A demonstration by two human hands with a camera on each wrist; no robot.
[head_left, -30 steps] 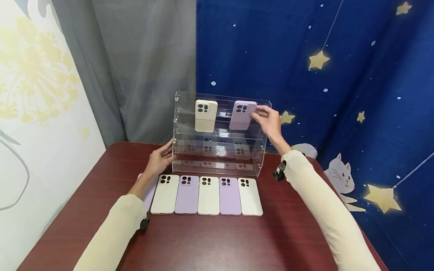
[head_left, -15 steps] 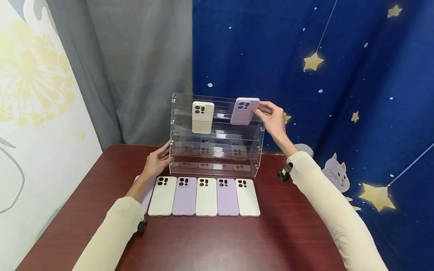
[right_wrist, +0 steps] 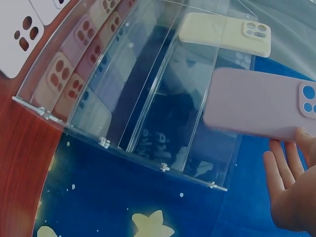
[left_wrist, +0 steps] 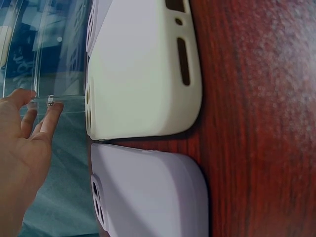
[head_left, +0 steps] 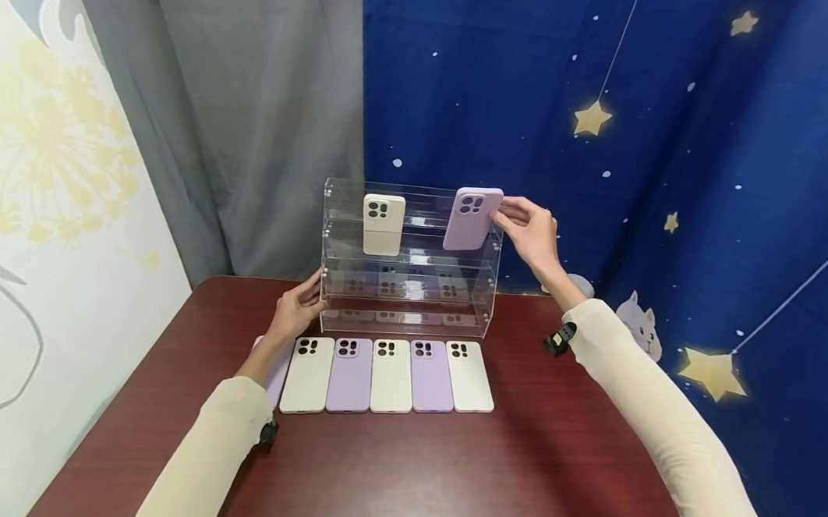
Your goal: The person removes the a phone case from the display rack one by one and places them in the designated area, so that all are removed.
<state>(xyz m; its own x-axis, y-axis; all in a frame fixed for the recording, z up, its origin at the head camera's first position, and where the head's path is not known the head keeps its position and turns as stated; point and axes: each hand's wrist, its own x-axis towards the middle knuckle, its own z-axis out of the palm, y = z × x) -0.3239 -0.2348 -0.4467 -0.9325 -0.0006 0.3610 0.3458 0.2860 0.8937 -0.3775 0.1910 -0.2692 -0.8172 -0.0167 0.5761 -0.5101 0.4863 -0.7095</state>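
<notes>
My right hand [head_left: 536, 232] pinches a lilac phone case [head_left: 471, 218] by its right edge, thumb on the camera side. The case leans slightly before the top right of a clear acrylic display stand [head_left: 418, 321]; in the right wrist view the lilac case [right_wrist: 256, 101] is held over the upper shelves. At the stand's left side, my left hand [head_left: 299, 309] holds the side panel between thumb and fingers, as the left wrist view also shows. A cream phone case [head_left: 382, 241] stands on the upper shelf, its lower part behind the clear lip.
In front of the stand, cream and lilac phone cases [head_left: 391, 378] lie in a row on the dark red table [head_left: 402, 476]. The leftmost lilac case [head_left: 276, 376] is partly hidden by my left forearm. Grey and blue curtains [head_left: 465, 82] hang behind.
My right hand has lifted the lilac case up out of the upper shelf, then brought it right and slightly lower, clear of the lip. The left hand stays on the stand; the head view shifts slightly.
</notes>
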